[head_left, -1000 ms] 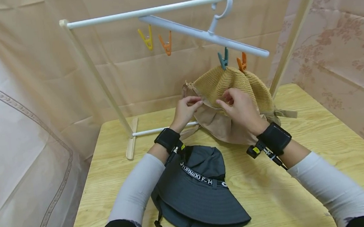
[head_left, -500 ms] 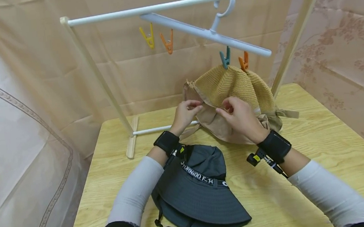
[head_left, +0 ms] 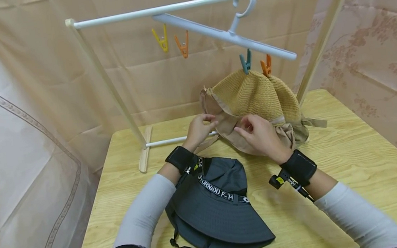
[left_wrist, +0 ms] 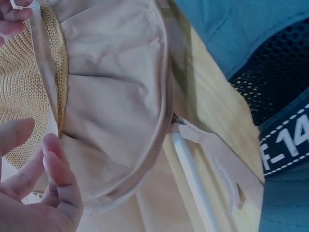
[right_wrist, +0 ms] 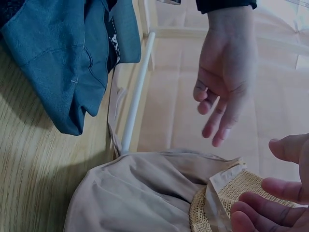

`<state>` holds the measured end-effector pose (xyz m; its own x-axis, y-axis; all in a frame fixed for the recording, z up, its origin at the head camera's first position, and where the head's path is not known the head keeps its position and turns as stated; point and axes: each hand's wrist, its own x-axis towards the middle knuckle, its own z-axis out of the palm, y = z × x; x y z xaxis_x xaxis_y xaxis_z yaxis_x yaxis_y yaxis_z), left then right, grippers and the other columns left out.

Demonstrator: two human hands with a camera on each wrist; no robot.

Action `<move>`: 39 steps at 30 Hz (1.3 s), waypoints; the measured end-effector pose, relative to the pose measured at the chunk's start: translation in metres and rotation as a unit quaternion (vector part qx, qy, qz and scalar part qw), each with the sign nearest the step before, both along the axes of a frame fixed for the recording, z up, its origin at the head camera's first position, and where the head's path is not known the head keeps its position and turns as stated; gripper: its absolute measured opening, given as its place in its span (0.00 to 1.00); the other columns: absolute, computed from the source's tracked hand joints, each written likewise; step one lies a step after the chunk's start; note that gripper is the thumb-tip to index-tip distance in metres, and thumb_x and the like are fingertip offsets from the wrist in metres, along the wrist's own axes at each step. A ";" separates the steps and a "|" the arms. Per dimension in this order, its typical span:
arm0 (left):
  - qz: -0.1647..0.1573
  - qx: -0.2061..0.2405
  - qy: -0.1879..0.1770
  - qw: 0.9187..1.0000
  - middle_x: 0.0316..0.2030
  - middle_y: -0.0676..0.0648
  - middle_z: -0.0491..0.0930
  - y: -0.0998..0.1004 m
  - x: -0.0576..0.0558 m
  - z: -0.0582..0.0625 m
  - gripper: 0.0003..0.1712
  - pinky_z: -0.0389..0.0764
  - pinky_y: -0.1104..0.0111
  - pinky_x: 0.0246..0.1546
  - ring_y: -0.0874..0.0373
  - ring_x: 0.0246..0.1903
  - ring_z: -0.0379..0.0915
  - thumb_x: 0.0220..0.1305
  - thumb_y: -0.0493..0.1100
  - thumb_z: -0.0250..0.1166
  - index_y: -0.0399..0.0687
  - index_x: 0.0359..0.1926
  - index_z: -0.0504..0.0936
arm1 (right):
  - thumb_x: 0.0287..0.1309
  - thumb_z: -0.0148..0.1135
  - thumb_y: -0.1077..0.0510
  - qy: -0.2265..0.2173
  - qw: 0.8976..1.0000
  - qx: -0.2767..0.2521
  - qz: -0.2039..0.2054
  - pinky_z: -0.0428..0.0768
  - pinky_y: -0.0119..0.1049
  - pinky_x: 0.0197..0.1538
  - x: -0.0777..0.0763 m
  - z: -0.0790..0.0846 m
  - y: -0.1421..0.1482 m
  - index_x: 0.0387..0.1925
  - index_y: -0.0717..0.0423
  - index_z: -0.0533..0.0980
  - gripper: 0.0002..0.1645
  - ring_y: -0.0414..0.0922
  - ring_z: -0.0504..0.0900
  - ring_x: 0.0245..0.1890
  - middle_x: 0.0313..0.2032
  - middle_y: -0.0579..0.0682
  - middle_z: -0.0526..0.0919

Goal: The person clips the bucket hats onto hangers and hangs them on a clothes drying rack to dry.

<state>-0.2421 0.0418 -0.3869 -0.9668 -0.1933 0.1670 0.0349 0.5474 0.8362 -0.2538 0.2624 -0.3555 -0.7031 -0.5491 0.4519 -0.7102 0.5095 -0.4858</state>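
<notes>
A tan sun hat (head_left: 266,99) with a woven crown and fabric brim hangs from a teal clothespin (head_left: 246,62) and an orange clothespin (head_left: 266,66) under the light-blue hanger (head_left: 226,36). In front of its brim is my left hand (head_left: 198,131), fingers loosely bent, holding nothing. My right hand (head_left: 259,135) is also before the brim, its thumb and fingers parted in the right wrist view. Below both hands a dark grey bucket hat (head_left: 218,218) with a lettered band lies on the table.
The hanger hooks over the white top bar (head_left: 159,12) of a rack with wooden posts. A yellow clothespin (head_left: 161,39) and a second orange clothespin (head_left: 182,45) hang on the hanger's left part. A white lower bar (head_left: 164,142) runs behind the tan hat.
Both my hands have come down a little from the woven crown toward the fabric brim. The tan hat stays hung from its clothespins, and the dark grey hat has stayed put.
</notes>
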 end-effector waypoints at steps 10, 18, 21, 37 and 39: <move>-0.018 0.003 -0.039 0.999 0.51 0.40 0.82 0.001 0.006 -0.011 0.19 0.81 0.65 0.44 0.45 0.42 0.82 0.66 0.43 0.65 0.38 0.55 0.80 | 0.64 0.63 0.50 -0.044 0.998 0.043 0.004 0.78 0.47 0.41 0.008 -0.007 0.003 0.43 0.62 0.78 0.18 0.52 0.80 0.37 0.38 0.58 0.82; -0.046 -0.053 -0.058 0.996 0.51 0.41 0.82 0.003 0.010 -0.015 0.17 0.80 0.61 0.49 0.46 0.48 0.80 0.67 0.43 0.64 0.38 0.52 0.82 | 0.63 0.64 0.50 -0.065 0.996 0.053 0.003 0.80 0.48 0.42 0.014 -0.017 0.004 0.46 0.62 0.78 0.20 0.54 0.82 0.39 0.40 0.59 0.83; -0.052 -0.075 -0.062 0.994 0.52 0.41 0.82 0.003 0.012 -0.016 0.17 0.76 0.58 0.56 0.46 0.56 0.76 0.67 0.44 0.63 0.39 0.52 0.83 | 0.62 0.64 0.50 -0.065 0.996 0.053 0.012 0.79 0.48 0.41 0.015 -0.021 0.004 0.46 0.62 0.79 0.19 0.54 0.82 0.38 0.39 0.59 0.83; -0.070 -0.079 -0.141 0.984 0.54 0.40 0.79 0.000 0.021 -0.022 0.21 0.82 0.65 0.41 0.50 0.41 0.83 0.67 0.49 0.63 0.42 0.56 0.80 | 0.62 0.65 0.49 -0.096 0.992 0.076 0.024 0.72 0.35 0.27 0.020 -0.036 0.003 0.49 0.64 0.78 0.23 0.42 0.75 0.23 0.30 0.54 0.79; -0.066 -0.084 -0.146 0.983 0.54 0.40 0.79 -0.001 0.023 -0.022 0.22 0.82 0.64 0.41 0.50 0.40 0.83 0.67 0.50 0.63 0.42 0.56 0.80 | 0.61 0.65 0.49 -0.095 0.992 0.081 0.019 0.70 0.34 0.25 0.020 -0.036 0.003 0.49 0.65 0.78 0.24 0.41 0.73 0.22 0.28 0.53 0.79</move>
<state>-0.2195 0.0410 -0.4090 -0.9932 -0.0554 -0.1028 -0.1128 0.6850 0.7198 -0.2336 0.2650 -0.3919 -0.7442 -0.6317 0.2169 -0.6343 0.5667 -0.5258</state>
